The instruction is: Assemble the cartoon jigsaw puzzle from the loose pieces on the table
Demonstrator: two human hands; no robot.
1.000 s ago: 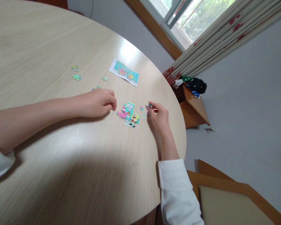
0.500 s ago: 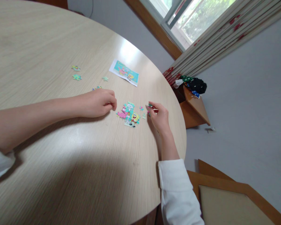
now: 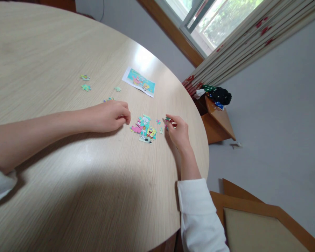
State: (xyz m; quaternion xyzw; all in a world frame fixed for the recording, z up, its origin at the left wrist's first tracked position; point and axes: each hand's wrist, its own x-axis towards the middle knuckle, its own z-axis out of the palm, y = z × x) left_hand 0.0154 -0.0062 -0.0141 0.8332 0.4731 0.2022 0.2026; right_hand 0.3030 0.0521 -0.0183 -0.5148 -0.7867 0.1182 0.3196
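Note:
A partly joined jigsaw puzzle with pink, white and yellow cartoon figures lies flat on the table. Just left of it rests my left hand, its fingers curled in; nothing shows between them. On the puzzle's right, my right hand pinches a small puzzle piece between thumb and fingertips. More pieces lie partly hidden under that hand. Between it and the puzzle are a loose pink-and-teal piece and a pale piece.
A picture card of the same figures lies beyond the puzzle. Loose pieces are at the far left, one pale green piece nearer the card. The round wooden table curves off at right, by a chair and a curtain.
Almost nothing differs. My right fingertips have shifted very slightly left with the piece, and my left hand stays where it was.

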